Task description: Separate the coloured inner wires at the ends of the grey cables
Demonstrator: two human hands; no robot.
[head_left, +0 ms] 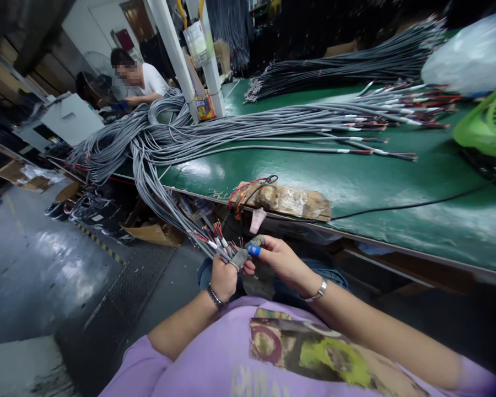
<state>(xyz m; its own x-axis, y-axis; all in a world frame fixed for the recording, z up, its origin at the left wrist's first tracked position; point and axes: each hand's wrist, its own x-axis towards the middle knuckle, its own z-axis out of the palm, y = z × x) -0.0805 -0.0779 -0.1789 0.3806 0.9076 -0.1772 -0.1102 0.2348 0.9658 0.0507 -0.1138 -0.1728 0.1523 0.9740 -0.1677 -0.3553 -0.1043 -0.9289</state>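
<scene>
My left hand (pixel 230 271), its thumb covered in grey, is closed around the ends of several grey cables (pixel 165 196) that hang over the bench edge. Stripped wire ends (pixel 220 234) in red, blue and copper fan out above that hand. My right hand (pixel 273 255) has coverings on its fingertips, one of them blue. Its thumb and forefinger pinch at the fine wire tips right beside the left hand. What exactly lies between those fingertips is too small to make out.
On the green bench (pixel 380 187) lie more grey cables (pixel 240 129) and a dark cable bundle (pixel 339 69). A wooden board (pixel 289 199) with clips sits at the front edge. A green fan (pixel 490 118) stands right. A co-worker (pixel 143 80) sits behind, near a white post (pixel 171 55).
</scene>
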